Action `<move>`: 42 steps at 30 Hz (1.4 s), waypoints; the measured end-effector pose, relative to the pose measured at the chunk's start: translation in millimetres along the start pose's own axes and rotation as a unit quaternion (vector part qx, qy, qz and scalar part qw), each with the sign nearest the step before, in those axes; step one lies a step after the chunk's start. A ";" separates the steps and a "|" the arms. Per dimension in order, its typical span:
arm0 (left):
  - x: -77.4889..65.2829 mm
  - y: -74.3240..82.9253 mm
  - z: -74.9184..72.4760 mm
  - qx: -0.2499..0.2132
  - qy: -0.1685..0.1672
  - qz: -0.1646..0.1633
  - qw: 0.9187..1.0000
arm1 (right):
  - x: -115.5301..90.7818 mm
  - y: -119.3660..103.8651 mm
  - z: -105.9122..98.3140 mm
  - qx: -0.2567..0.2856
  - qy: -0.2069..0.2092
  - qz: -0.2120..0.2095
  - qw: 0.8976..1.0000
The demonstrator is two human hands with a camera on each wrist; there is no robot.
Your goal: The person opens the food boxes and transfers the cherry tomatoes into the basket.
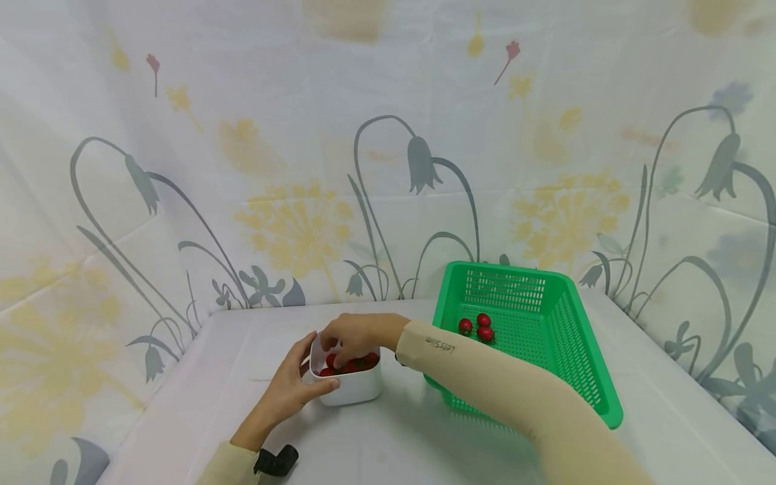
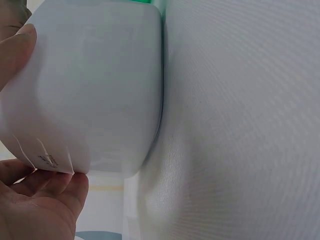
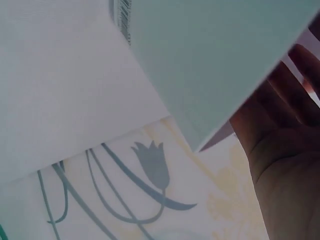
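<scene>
A white plastic box (image 1: 348, 389) with rounded corners stands on the table, holding several small red fruits (image 1: 368, 361) that look like cherry tomatoes. My left hand (image 1: 293, 384) grips the box from its left side, thumb along the front and fingers round the far side. In the left wrist view its fingers (image 2: 75, 192) press on the box wall. My right hand (image 1: 358, 335) reaches down over the rim, fingers curled right at the fruits inside. The box wall hides its fingertips in the right wrist view, so I cannot tell whether it pinches a fruit.
To the right stands a green slotted plastic basket (image 1: 591, 357) with 3 more red fruits (image 1: 483, 334) near its left wall. My right forearm (image 1: 485, 377) crosses in front of that basket. A flower-printed sheet (image 1: 388, 81) hangs behind the white table (image 1: 388, 451).
</scene>
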State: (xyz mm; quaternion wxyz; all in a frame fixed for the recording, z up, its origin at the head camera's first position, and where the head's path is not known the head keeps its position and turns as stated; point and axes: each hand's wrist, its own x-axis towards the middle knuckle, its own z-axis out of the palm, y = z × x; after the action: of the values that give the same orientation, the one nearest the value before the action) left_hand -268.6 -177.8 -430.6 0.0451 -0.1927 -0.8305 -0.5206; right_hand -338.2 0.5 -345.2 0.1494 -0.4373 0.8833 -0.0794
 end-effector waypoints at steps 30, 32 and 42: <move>0.6 -1.5 0.1 -0.010 0.000 0.011 1.000 | 10.2 13.5 16.5 0.045 -0.031 0.018 0.998; 1.1 -1.4 -0.1 -0.011 0.000 0.012 1.000 | 9.8 12.9 16.1 0.050 -0.033 0.019 0.998; 0.5 -1.4 0.3 -0.011 0.002 0.009 1.000 | 10.5 11.4 18.1 0.048 -0.043 0.017 0.998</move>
State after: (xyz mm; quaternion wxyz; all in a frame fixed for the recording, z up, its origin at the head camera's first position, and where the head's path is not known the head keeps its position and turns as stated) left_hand -269.5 -178.0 -431.8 0.0498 -0.1996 -0.8231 -0.5294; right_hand -346.7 -1.2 -367.3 0.2093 -0.4178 0.8783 -0.1008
